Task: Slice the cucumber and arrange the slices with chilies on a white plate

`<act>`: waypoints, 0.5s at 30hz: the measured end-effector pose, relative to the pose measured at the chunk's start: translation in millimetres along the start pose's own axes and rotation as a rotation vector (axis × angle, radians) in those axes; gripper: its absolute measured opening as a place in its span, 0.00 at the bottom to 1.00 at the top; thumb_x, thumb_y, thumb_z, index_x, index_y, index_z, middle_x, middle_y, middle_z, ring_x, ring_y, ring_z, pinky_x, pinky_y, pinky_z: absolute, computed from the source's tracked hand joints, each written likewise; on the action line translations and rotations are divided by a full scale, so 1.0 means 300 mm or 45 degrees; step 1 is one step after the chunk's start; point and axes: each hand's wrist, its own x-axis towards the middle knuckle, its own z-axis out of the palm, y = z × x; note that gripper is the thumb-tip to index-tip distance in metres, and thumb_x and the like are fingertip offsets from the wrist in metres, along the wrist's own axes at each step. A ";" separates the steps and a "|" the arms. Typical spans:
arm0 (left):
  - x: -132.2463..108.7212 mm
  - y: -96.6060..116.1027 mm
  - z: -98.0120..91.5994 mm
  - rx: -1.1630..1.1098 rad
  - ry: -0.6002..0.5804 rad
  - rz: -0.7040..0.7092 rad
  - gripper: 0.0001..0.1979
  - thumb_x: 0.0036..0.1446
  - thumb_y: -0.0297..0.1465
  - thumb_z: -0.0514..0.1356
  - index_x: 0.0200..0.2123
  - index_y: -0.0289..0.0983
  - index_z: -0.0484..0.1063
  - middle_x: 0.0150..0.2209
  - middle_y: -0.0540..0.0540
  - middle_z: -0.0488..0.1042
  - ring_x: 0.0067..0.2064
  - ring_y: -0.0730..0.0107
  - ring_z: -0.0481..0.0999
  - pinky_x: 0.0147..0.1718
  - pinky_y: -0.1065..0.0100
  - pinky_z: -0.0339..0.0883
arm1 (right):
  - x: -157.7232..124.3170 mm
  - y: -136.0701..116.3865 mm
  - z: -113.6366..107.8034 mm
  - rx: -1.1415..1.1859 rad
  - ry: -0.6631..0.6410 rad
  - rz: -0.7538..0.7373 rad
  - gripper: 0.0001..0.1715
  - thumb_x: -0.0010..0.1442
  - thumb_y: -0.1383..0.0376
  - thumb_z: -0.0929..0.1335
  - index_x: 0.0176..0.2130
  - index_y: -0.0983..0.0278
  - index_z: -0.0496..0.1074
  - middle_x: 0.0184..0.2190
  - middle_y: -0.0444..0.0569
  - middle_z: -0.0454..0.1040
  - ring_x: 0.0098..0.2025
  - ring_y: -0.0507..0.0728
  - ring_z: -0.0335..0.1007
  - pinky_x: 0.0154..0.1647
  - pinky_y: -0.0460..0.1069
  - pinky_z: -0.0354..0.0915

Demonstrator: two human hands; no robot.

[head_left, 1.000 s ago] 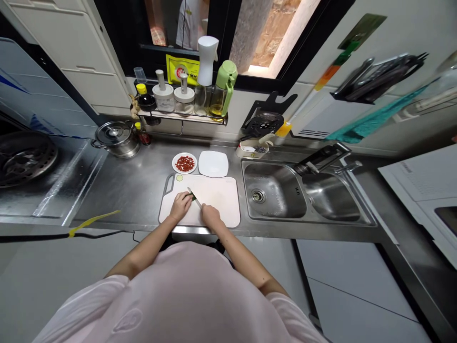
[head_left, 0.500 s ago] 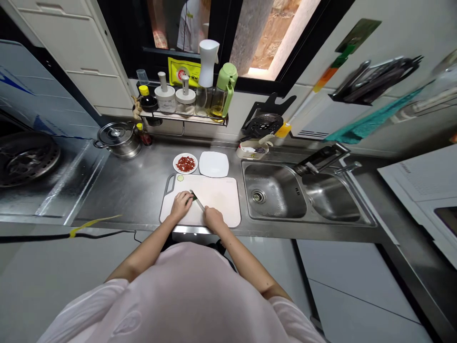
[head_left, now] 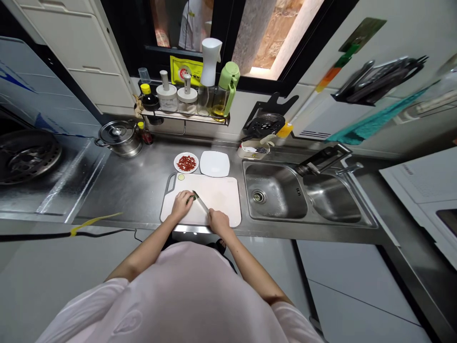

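Knife (head_left: 202, 202) points away-left, long axis diagonal, gripped by right hand (head_left: 219, 222); left hand (head_left: 182, 205) holds green vegetable (head_left: 194, 197).

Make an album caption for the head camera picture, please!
Over a white cutting board, the left hand holds a green vegetable, the right hand a knife.

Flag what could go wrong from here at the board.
1. The left hand holds a green piece right by the blade of the knife in the right hand; a slip could cut the left hand.
2. The green piece is small and mostly covered by that hand, so it might shift under pressure.
3. The cutting board lies close to the front edge of the counter; a pull could make it overhang.
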 end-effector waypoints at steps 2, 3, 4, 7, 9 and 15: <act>-0.001 0.005 -0.002 -0.009 0.001 -0.011 0.09 0.59 0.31 0.51 0.41 0.40 0.69 0.40 0.45 0.70 0.44 0.65 0.68 0.45 0.61 0.62 | 0.000 0.012 -0.016 0.011 0.038 0.052 0.19 0.66 0.59 0.53 0.46 0.61 0.66 0.35 0.52 0.73 0.38 0.57 0.70 0.37 0.49 0.57; -0.001 0.007 -0.002 -0.018 0.008 -0.018 0.10 0.59 0.31 0.52 0.42 0.40 0.69 0.40 0.45 0.70 0.45 0.65 0.68 0.45 0.61 0.62 | -0.001 0.018 -0.026 0.018 0.064 0.077 0.20 0.67 0.59 0.52 0.48 0.60 0.65 0.35 0.52 0.73 0.38 0.57 0.69 0.37 0.49 0.57; -0.003 0.009 -0.001 -0.030 0.018 -0.025 0.10 0.59 0.32 0.52 0.43 0.40 0.68 0.41 0.45 0.70 0.45 0.64 0.68 0.46 0.60 0.62 | -0.001 0.024 -0.038 0.024 0.097 0.093 0.21 0.67 0.59 0.51 0.50 0.59 0.64 0.36 0.51 0.72 0.38 0.57 0.69 0.38 0.49 0.56; -0.006 0.012 0.003 -0.071 0.095 -0.071 0.12 0.59 0.33 0.51 0.46 0.40 0.67 0.44 0.43 0.68 0.47 0.63 0.67 0.48 0.59 0.62 | -0.002 0.041 -0.074 0.018 0.225 0.118 0.20 0.66 0.61 0.53 0.55 0.56 0.61 0.40 0.52 0.70 0.42 0.57 0.65 0.42 0.49 0.53; -0.003 0.014 0.003 -0.099 0.195 -0.151 0.13 0.60 0.33 0.50 0.47 0.39 0.66 0.45 0.42 0.67 0.49 0.62 0.66 0.49 0.59 0.61 | -0.002 0.050 -0.093 -0.003 0.292 0.136 0.22 0.64 0.62 0.56 0.57 0.57 0.59 0.42 0.53 0.68 0.45 0.58 0.62 0.45 0.49 0.51; 0.045 0.052 -0.049 -0.166 0.362 -0.380 0.17 0.61 0.35 0.48 0.52 0.39 0.63 0.48 0.42 0.65 0.50 0.64 0.66 0.51 0.60 0.60 | -0.003 0.071 -0.102 -0.073 0.443 0.129 0.28 0.61 0.64 0.61 0.60 0.57 0.57 0.41 0.53 0.66 0.43 0.59 0.58 0.43 0.51 0.47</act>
